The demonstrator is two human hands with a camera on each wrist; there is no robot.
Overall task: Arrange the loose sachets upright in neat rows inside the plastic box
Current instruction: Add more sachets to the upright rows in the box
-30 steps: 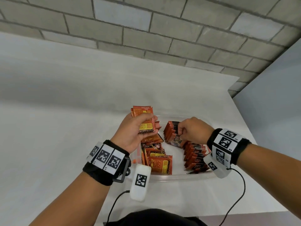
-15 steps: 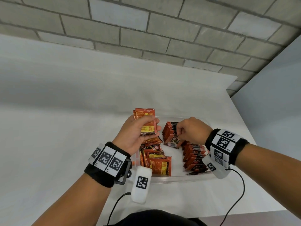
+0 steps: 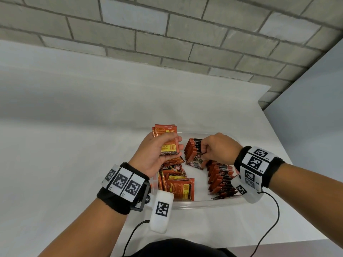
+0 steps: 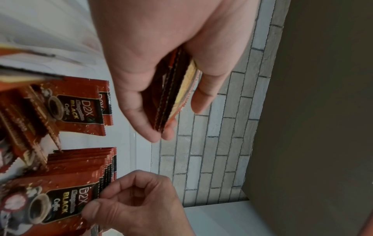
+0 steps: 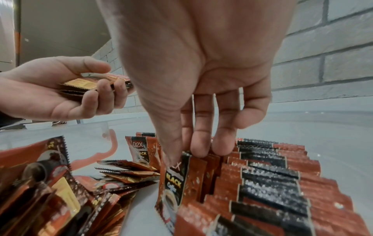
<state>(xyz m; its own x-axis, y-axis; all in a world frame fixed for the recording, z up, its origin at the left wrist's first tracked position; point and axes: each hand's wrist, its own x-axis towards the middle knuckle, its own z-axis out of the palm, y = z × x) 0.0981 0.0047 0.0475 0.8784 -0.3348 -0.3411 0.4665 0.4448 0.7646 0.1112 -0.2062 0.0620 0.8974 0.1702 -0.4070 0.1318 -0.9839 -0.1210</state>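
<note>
**Leaning row at risk of toppling**

The right hand [image 3: 219, 147] pinched the front red-and-black foil coffee sachet [image 3: 197, 160] of the far upright row [image 3: 194, 148] inside the clear plastic box [image 3: 200, 204]. The left hand [image 3: 157, 151] clasped a small stack of sachets [image 3: 167, 140] above the loose heap [image 3: 176, 184]. Letting go too soon could probably tip the leaning row forward. The slick stack might also fan out and slip from the fingers.

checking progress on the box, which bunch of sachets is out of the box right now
The stack gripped in the left hand, the sachet stack raised above the plastic box. The upright rows and the loose pile lie inside it.
</note>
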